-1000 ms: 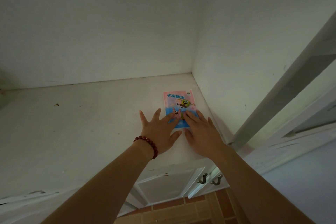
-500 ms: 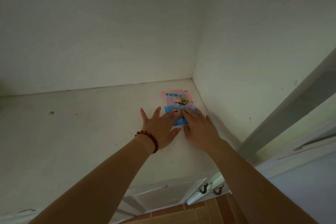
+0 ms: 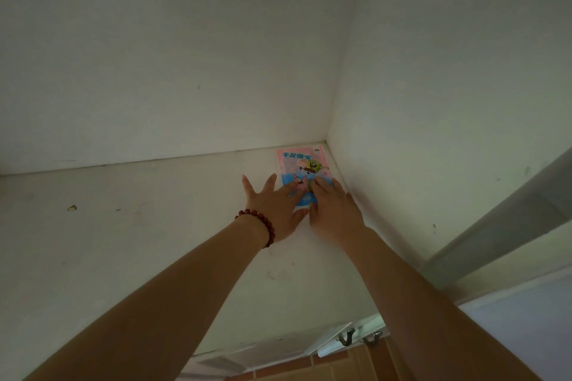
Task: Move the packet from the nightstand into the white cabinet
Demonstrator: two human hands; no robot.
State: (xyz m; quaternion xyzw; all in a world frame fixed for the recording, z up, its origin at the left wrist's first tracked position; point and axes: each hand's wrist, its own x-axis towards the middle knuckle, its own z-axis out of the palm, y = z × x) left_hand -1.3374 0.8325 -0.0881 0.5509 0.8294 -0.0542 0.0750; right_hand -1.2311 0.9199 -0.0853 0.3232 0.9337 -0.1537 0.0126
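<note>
Flat in the white cabinet's (image 3: 185, 241) back right corner lies the pink-and-blue cartoon packet (image 3: 305, 168), with the left hand (image 3: 275, 206) and right hand (image 3: 332, 210) spread open, fingertips pressing its near end.

The packet (image 3: 305, 171) carries blue Chinese characters along its top edge, reading roughly "手足暖宝"; its smaller print is illegible.

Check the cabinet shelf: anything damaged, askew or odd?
Nothing serious. The packet lies flat in the back right corner of the shelf, roughly square to the walls, under the fingers of the left hand and right hand. The shelf has a small chip at left and faint scuffs.
</note>
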